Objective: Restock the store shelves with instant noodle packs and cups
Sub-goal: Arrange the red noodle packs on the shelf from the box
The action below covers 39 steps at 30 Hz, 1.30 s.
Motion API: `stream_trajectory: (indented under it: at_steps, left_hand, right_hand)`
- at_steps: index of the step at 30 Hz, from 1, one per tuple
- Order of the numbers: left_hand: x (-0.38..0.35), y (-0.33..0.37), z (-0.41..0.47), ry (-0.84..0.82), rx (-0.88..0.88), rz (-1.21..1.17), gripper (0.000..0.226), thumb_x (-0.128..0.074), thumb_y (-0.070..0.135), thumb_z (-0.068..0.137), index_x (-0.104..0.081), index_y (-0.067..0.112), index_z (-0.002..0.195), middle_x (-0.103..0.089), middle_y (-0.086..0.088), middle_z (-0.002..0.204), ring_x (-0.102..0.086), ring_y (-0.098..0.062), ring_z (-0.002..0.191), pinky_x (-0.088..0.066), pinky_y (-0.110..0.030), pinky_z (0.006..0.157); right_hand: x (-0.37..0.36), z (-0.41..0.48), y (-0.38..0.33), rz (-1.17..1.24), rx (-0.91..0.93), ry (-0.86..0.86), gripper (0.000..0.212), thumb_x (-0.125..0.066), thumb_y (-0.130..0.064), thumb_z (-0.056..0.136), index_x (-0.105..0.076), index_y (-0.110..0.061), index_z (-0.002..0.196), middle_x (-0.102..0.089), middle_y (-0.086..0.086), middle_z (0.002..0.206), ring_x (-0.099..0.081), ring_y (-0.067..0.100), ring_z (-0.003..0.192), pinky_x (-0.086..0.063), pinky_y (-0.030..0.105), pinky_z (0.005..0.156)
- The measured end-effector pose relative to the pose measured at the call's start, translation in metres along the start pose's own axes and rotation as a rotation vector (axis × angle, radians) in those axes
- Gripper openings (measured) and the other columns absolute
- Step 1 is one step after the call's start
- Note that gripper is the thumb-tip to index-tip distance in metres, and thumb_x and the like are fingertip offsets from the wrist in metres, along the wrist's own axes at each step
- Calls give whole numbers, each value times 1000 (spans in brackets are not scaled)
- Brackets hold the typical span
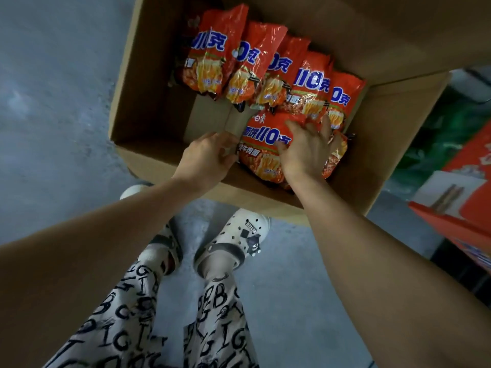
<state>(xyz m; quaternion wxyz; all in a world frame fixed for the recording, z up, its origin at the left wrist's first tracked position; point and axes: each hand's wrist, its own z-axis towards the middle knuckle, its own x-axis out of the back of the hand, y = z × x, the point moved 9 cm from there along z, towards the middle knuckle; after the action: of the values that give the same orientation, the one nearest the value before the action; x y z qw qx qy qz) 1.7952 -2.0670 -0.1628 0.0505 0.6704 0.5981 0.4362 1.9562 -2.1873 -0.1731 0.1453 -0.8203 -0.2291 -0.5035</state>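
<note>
An open cardboard box (148,102) stands on the floor in front of my feet. Several orange-red instant noodle packs (265,62) with blue lettering stand in a leaning row along its far side. One more noodle pack (261,144) lies flat near the front right of the box. My right hand (305,152) presses on top of this flat pack with fingers spread. At the pack's left edge my left hand (210,155) curls its fingers against it. The box's left half shows bare cardboard bottom.
The grey concrete floor (53,115) lies to the left and below. My feet in white clogs (239,237) stand just before the box. At the right edge are red cartons (462,208) and green packaging (451,128). A box flap (398,35) sticks out at the upper right.
</note>
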Motion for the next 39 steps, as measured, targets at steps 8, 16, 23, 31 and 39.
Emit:
stream_trajectory:
  at_steps: [8, 16, 23, 31, 39]
  left_hand:
    - [-2, -6, 5, -29, 21, -48, 32, -63, 21, 93, -61, 24, 124, -65, 3, 114, -62, -13, 97, -53, -37, 90]
    - [16, -8, -3, -25, 46, -106, 37, -66, 22, 90, -60, 26, 126, -65, 1, 117, -64, -16, 102, -54, -40, 92]
    - [46, 28, -16, -97, -12, -99, 69, -72, 25, 85, -38, 38, 144, -47, -2, 133, -46, -17, 116, -44, -37, 97]
    - [72, 61, -28, -202, -19, -303, 79, -77, 36, 82, -28, 55, 141, -41, 5, 133, -50, -19, 121, -51, -43, 96]
    - [82, 55, -32, -261, 66, -619, 79, -81, 12, 74, -44, 46, 135, -48, 9, 136, -55, -15, 121, -58, -43, 88]
  right_hand:
    - [-24, 2, -23, 205, 19, -97, 61, -71, -18, 90, -46, -25, 145, -54, 12, 137, -44, 33, 132, -39, 47, 110]
    - [-2, 4, 0, 631, -319, -168, 58, -61, 5, 92, -59, -34, 135, -59, 1, 137, -59, 20, 121, -55, 29, 94]
    - [41, -32, 14, 1063, -371, -310, 47, -69, -7, 90, -63, -38, 126, -56, -6, 130, -61, 15, 113, -60, 37, 85]
    - [84, -51, -2, 1422, -369, -551, 44, -70, -7, 88, -68, -37, 121, -59, -6, 127, -67, 15, 108, -60, 39, 85]
    - [91, -45, -20, 1451, -272, -561, 39, -74, -10, 86, -70, -34, 116, -61, -4, 128, -67, 13, 107, -59, 37, 84]
